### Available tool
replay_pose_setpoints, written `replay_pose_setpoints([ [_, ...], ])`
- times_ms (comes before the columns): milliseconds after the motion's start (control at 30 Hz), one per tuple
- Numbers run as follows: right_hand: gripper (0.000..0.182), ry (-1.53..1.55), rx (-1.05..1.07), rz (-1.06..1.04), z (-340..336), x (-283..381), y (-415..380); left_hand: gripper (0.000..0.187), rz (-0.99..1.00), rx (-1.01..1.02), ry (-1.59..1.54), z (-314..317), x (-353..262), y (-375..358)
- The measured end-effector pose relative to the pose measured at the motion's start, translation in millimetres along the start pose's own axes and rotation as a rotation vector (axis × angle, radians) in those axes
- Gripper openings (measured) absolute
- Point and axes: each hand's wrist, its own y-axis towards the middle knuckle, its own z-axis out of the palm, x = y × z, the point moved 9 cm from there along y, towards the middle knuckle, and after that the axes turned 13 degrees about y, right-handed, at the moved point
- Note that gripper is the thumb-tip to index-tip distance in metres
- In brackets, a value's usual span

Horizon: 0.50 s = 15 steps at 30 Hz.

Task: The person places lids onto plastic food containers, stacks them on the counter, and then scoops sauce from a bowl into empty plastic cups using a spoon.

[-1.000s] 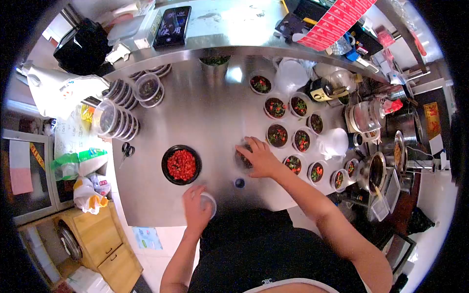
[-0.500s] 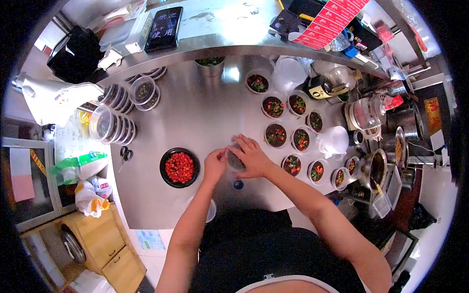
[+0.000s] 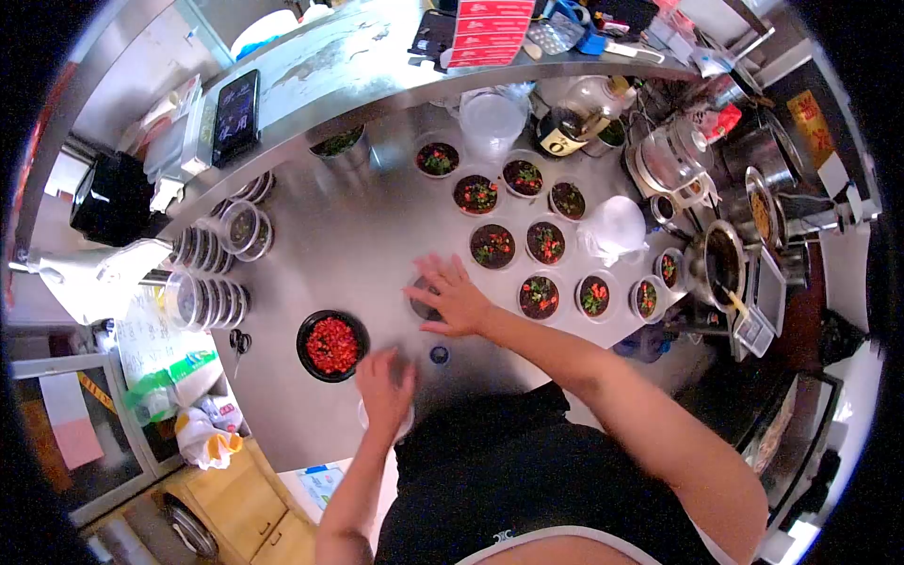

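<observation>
My right hand (image 3: 452,299) lies flat with fingers spread on top of a small dark sauce cup (image 3: 421,303) in the middle of the steel counter (image 3: 377,235). My left hand (image 3: 384,381) is blurred and hovers at the counter's front edge over a stack of clear lids (image 3: 375,426), partly hiding it. A black bowl of chopped red chili (image 3: 331,346) stands just left of both hands. A small dark cap (image 3: 439,354) lies between the hands.
Several filled open cups (image 3: 538,243) stand in rows to the right. Stacks of lidded cups (image 3: 202,301) lie at the left, with scissors (image 3: 240,341) near them. Pots and a kettle (image 3: 720,273) crowd the far right. A phone (image 3: 235,105) rests on the raised shelf.
My left hand has pulled back from the sauce cup to the lid stack at the front edge. My right hand stays on the cup. The view has swung to the right.
</observation>
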Motion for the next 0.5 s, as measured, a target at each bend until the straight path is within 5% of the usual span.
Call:
replay_pose_setpoints([
  [133, 0.073, 0.158, -0.248, 0.048, -45.0, 17.3, -40.4, 0.083, -0.205, 0.240, 0.589, 16.0, 21.2, -72.5],
  [200, 0.066, 0.221, -0.354, 0.005, -70.2, 38.2, -62.5, 0.087, -0.220, 0.220, 0.417, 21.5, 30.6, -78.4],
  [333, 0.064, 0.302, -0.124, 0.088, -55.8, 62.0, -92.0, 0.090, -0.214, 0.231, 0.254, 19.6, 47.8, -79.1],
  [433, 0.071, 0.764, 0.445, 0.438, 7.3, 69.6, -101.1, 0.091, -0.262, 0.019, -0.210, 26.5, 65.7, -74.2],
  [500, 0.083, 0.867, 0.347, 0.356, -6.1, 100.3, -83.7, 0.093, -0.455, 0.121, -0.974, 21.9, 38.1, -57.2],
])
